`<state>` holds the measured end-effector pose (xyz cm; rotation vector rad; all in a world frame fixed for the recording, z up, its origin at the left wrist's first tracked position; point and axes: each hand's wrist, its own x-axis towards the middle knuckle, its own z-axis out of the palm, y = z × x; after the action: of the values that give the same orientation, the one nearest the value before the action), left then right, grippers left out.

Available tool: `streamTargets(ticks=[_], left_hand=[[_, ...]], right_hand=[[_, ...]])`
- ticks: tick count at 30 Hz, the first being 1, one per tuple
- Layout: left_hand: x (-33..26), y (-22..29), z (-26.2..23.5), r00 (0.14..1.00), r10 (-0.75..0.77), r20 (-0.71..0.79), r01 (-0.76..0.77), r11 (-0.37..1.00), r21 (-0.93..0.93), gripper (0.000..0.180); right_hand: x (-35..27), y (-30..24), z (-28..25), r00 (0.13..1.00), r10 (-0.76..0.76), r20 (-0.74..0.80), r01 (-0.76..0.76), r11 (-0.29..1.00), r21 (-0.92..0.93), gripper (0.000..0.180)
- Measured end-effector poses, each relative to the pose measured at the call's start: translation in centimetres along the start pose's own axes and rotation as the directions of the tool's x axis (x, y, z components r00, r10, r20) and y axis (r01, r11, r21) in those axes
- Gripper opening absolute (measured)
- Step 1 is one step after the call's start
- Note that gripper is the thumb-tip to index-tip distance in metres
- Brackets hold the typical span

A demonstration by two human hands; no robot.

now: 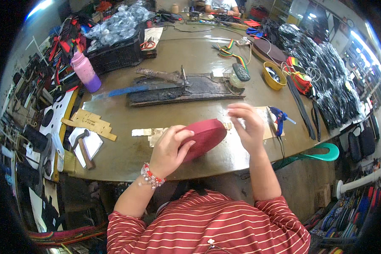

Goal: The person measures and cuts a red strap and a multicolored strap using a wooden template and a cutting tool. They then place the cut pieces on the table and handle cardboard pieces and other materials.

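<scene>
As the left hand [169, 147] grips the maroon strap roll [206, 137], near side of the dark board [211, 87], the right hand [249, 127] is half-open, apparently empty, just beside roll. Long axis slants, right end toward board; left hand nearer, touching. Writing: tan cardboard [91, 123] left of board, white shirt [221, 5] beyond.

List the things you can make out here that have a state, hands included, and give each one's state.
Dark red webbing roll: wound, held.
Left hand: gripping the roll.
Right hand: raised, apart from the roll.
Pink-purple bottle: standing, capped.
Hammer: lying down.
Yellow bowl: holding small items.
Brown roll: wound, lying flat.
Black crate: heaped with shiny plastic.
</scene>
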<state>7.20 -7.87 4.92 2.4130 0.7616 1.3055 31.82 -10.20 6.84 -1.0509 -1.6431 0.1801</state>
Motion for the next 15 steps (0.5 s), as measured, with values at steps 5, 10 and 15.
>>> streamTargets(ticks=[5,10,15], left_hand=[[1.1,2.4,-0.7,0.998,0.016,0.059,-0.021,0.997,0.08,0.028],[2.2,3.3,-0.4,0.991,0.011,0.134,-0.026,0.993,0.112,0.023],[3.4,3.0,0.4,0.978,0.015,0.21,-0.05,0.986,0.161,0.021]], right_hand=[[1.6,-2.1,0.1,0.878,0.242,0.414,-0.227,0.97,-0.087,0.012],[0.1,-3.0,0.5,0.963,0.083,0.256,-0.03,0.979,-0.202,0.011],[3.8,-0.2,-2.9,0.952,0.022,0.304,-0.004,0.998,-0.06,0.009]])
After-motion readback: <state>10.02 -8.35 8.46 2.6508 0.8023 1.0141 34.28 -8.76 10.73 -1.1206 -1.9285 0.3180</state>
